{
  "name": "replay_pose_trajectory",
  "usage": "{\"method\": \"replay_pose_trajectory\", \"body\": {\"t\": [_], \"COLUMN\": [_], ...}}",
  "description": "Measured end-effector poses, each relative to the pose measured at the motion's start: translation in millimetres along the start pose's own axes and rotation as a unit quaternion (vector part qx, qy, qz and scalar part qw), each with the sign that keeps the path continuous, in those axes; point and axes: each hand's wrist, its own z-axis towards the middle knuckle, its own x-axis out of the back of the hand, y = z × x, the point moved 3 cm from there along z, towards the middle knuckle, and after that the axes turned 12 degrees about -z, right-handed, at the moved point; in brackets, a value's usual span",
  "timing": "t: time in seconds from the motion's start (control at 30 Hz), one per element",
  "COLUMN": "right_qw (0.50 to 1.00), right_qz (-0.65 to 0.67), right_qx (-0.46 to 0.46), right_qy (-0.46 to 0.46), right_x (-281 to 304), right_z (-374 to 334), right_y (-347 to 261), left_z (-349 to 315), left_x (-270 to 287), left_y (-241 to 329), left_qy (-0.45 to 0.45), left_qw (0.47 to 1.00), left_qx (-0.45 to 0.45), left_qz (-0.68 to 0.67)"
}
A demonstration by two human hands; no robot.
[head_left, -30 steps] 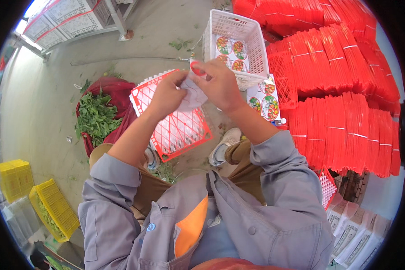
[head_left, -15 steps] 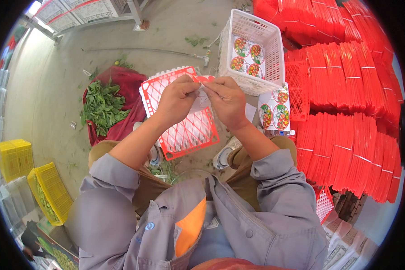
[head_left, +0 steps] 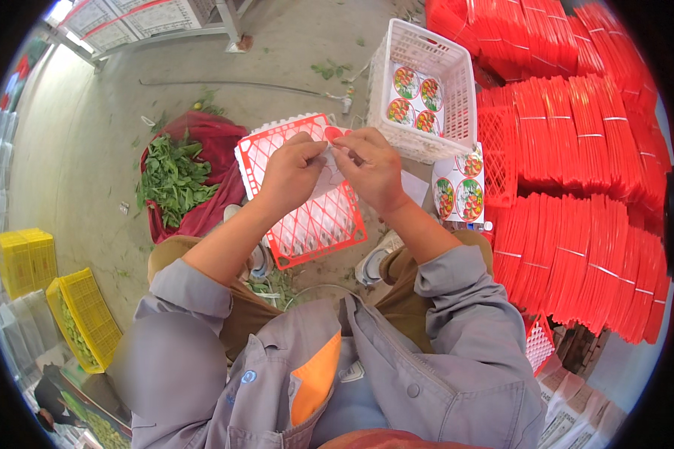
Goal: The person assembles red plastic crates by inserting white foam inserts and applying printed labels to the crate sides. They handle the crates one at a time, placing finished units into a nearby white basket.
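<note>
My left hand [head_left: 290,173] and my right hand [head_left: 373,168] meet above a red lattice crate [head_left: 318,251] between my knees. Thumbs and fingers of both are pinched together on a whitish sheet [head_left: 326,179] with a red, rounded piece [head_left: 334,134] at its top. It looks like a label sheet, partly hidden by my fingers. Under the red lattice lies a white, bumpy liner that shows past the far edge. A white plastic basket [head_left: 419,138] stands just beyond my right hand, with sheets of round printed labels [head_left: 407,84] inside.
More label sheets [head_left: 468,198] lean beside the basket. Tall stacks of flattened red crates [head_left: 562,239] line the right side. Green leaves [head_left: 174,179] lie on a dark red cloth [head_left: 221,161] at left. Yellow crates [head_left: 26,262] stand farther left, and a thin rod [head_left: 240,84] lies on the floor.
Both hands stay pinched on the sheet, their fingers shifting slightly. More of the red rounded piece shows between them now. The whole view has moved a little.
</note>
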Motion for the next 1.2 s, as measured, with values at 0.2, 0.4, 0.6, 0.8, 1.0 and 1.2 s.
{"method": "replay_pose_trajectory", "body": {"t": [0.2,0.4,0.6,0.8,1.0,1.2], "right_qw": [1.0,0.952,0.968,0.915,0.861,0.734], "right_qz": [-0.001,0.177,0.155,0.275,0.345,0.507], "right_qx": [0.015,-0.243,-0.186,-0.279,-0.338,-0.419], "right_qy": [0.007,-0.062,-0.06,-0.1,-0.158,-0.168], "right_x": [-2.9,-12.2,-28.9,-29.6,-38.5,-52.8], "right_z": [0.1,1.6,-1.0,3.9,3.0,2.5], "right_y": [5.6,20.9,10.8,19.6,22.9,36.4], "left_z": [-1.0,-2.9,-4.8,-1.4,2.9,2.6], "left_x": [6.7,17.4,14.4,27.2,41.6,55.5], "left_y": [-0.9,-3.5,-12.1,-15.9,-19.6,-22.8], "left_qy": [-0.003,0.019,0.02,0.01,0.006,-0.014], "left_qw": [0.999,0.999,1.0,0.996,0.992,0.994], "left_qx": [-0.013,0.045,0.009,0.088,0.122,0.06], "left_qz": [0.033,0.022,0.006,-0.02,-0.023,0.095]}}
